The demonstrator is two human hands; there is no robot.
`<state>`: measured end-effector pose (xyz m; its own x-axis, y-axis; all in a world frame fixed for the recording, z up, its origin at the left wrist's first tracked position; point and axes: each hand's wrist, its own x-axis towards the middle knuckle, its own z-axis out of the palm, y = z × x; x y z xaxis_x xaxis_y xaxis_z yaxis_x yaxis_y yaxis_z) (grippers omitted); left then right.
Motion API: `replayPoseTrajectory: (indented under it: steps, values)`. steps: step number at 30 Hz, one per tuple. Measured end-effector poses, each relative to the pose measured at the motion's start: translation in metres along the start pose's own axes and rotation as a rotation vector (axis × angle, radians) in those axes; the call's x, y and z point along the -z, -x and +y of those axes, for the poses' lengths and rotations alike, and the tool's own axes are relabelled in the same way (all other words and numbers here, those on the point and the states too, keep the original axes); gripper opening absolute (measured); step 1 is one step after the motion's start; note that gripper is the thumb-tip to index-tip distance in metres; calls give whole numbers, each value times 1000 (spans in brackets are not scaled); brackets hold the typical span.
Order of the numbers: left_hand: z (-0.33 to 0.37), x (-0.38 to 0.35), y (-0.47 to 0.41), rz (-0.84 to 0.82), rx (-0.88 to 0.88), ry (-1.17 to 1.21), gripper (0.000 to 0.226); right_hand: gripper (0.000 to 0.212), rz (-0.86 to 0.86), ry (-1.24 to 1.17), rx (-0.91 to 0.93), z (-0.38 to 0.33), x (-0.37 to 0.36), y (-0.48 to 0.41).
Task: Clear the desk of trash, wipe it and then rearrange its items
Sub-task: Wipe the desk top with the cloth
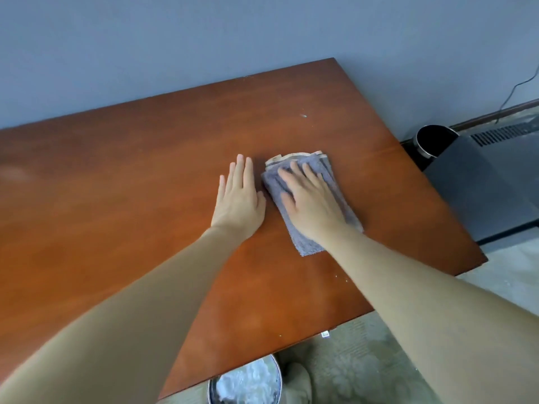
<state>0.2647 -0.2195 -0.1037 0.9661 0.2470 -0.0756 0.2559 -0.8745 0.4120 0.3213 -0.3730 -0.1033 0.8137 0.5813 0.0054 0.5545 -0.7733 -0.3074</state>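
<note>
While right hand [313, 205] presses flat, cloth [310, 199] lies lengthwise — far-left to near-right.

Blue-grey wall [175, 39] behind; at right, black cylindrical container [431, 139] just beside dark vented box [481, 182], thin cable [512, 91] against the wall.

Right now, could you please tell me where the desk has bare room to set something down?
Left of the left hand the desk is bare up to the wall, and beyond the cloth, save one speck. It is crowded only mid-right, where the right hand presses the cloth.
</note>
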Motion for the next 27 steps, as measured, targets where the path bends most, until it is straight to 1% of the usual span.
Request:
replayPoseTrajectory:
  steps: [2,4,6,10,14,16,18,21,24,27]
  values:
    - [-7,7,-14,-60,-64,-134,64,61,-25,170,-56,-3,-14,9]
    - [-12,14,-32,-90,-101,-194,63,66,-16,230,-108,-1,-18,6]
    - [-16,20,-54,-96,-88,-195,63,62,-10,230,-186,0,-18,-3]
    - [-23,19,-106,-96,-80,-229,66,59,63,179,-467,1,-18,-38]
    - [-31,19,-162,-113,-103,-268,72,60,105,163,-617,13,-16,-99]
    - [-36,25,-193,-96,-104,-296,77,61,122,160,-686,22,-17,-134]
    - [-47,34,-222,-65,-49,-329,82,62,131,131,-735,31,-15,-170]
    - [-69,40,-247,-49,83,-345,91,62,142,115,-782,42,-10,-213]
    - [-83,31,-250,31,97,-350,94,62,159,107,-809,47,-7,-256]
    - [-80,30,-252,43,83,-347,95,63,128,62,-869,42,-3,-297]
